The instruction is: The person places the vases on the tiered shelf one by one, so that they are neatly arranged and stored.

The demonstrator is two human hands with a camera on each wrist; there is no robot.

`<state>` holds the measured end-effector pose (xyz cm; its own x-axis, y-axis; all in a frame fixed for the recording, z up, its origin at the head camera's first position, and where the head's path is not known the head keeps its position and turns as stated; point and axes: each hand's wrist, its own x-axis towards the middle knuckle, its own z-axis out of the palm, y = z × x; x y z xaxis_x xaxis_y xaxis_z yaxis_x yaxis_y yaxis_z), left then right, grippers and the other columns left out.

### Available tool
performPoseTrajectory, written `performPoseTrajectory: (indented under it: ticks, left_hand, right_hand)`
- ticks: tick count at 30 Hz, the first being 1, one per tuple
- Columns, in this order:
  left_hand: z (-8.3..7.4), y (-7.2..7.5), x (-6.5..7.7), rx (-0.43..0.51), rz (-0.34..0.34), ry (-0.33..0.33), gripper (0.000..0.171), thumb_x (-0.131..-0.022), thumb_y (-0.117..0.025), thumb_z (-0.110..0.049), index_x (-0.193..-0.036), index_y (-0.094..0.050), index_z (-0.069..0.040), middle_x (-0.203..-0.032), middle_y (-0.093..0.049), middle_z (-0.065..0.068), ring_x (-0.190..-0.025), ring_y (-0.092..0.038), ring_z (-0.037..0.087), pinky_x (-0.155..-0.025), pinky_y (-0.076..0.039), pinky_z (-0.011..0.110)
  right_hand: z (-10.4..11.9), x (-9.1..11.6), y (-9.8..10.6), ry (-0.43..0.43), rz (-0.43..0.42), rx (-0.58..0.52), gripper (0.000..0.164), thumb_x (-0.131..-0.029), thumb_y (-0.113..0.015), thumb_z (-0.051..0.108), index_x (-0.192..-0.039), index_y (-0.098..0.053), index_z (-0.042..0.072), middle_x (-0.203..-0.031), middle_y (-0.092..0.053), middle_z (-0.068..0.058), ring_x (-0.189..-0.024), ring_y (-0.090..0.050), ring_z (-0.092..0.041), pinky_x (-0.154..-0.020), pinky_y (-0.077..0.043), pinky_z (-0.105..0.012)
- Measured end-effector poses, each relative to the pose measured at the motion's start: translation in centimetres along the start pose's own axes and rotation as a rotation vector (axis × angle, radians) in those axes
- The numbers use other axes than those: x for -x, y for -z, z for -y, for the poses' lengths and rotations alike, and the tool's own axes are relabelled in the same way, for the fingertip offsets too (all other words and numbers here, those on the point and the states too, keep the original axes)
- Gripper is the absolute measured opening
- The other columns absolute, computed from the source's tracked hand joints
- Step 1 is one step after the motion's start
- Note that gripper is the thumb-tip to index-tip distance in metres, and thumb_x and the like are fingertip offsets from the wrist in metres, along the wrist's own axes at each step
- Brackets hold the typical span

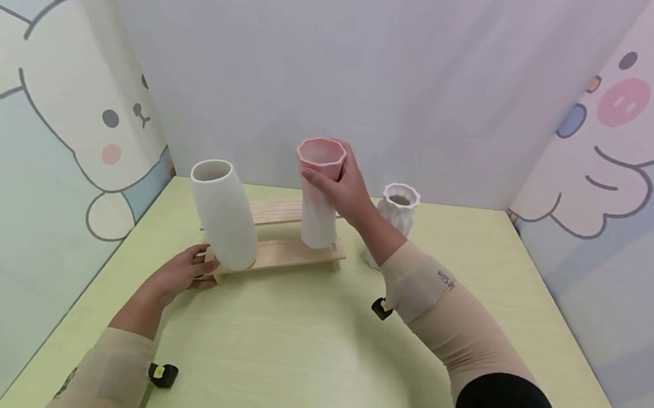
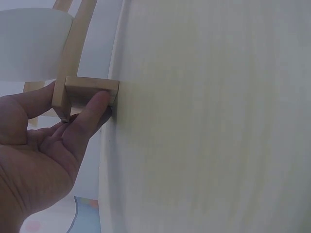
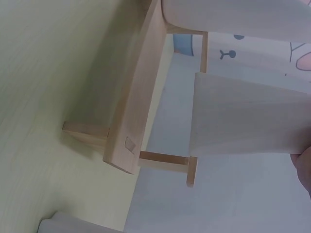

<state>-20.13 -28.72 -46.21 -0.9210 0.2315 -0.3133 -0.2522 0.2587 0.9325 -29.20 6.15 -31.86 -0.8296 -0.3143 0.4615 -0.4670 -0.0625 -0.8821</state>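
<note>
My right hand grips a tall vase, pink at its faceted rim and white below, near the top. The vase is upright over the right part of a two-step wooden rack. In the right wrist view its base shows above the front step, at about the height of the back plank. With the thumb and fingers, my left hand holds the rack's left end. A smooth white vase stands on the front step's left part.
A white vase with a scalloped rim stands on the pale wooden table right of the rack, partly hidden behind my right forearm. A grey-white wall rises behind the table, and cartoon-printed panels flank both sides.
</note>
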Motion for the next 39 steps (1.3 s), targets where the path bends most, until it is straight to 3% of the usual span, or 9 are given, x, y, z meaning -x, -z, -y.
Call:
performPoseTrajectory:
  ticks: [22, 31, 39]
  left_hand:
    - [-0.1, -0.1, 0.1, -0.003, -0.001, 0.002, 0.076, -0.101, -0.057, -0.030, -0.155, -0.012, -0.003, -0.156, -0.026, 0.029, -0.123, -0.055, 0.028, -0.097, -0.055, 0.037]
    - [0.2, 0.0, -0.1, -0.005, -0.001, -0.003, 0.077, -0.100, -0.058, -0.031, -0.156, -0.012, -0.004, -0.156, -0.026, 0.028, -0.124, -0.054, 0.028, -0.096, -0.056, 0.037]
    - [0.1, 0.0, -0.1, -0.010, 0.005, 0.000, 0.079, -0.100, -0.058, -0.033, -0.156, -0.011, -0.004, -0.156, -0.026, 0.028, -0.125, -0.053, 0.029, -0.096, -0.055, 0.037]
  right_hand:
    - [-1.5, 1.0, -0.2, -0.059, -0.009, 0.001, 0.068, -0.086, -0.076, 0.019, -0.141, -0.036, 0.015, -0.126, -0.055, -0.010, -0.108, -0.058, -0.023, -0.087, -0.058, -0.038]
    - [-0.7, 1.9, -0.6, -0.064, -0.014, 0.003, 0.066, -0.086, -0.074, 0.012, -0.140, -0.036, 0.009, -0.128, -0.054, -0.013, -0.109, -0.056, -0.021, -0.090, -0.055, -0.036]
    - [-3.1, 1.8, -0.4, -0.063, -0.022, 0.009, 0.070, -0.085, -0.076, 0.017, -0.142, -0.036, 0.014, -0.129, -0.054, -0.011, -0.111, -0.056, -0.021, -0.092, -0.055, -0.037]
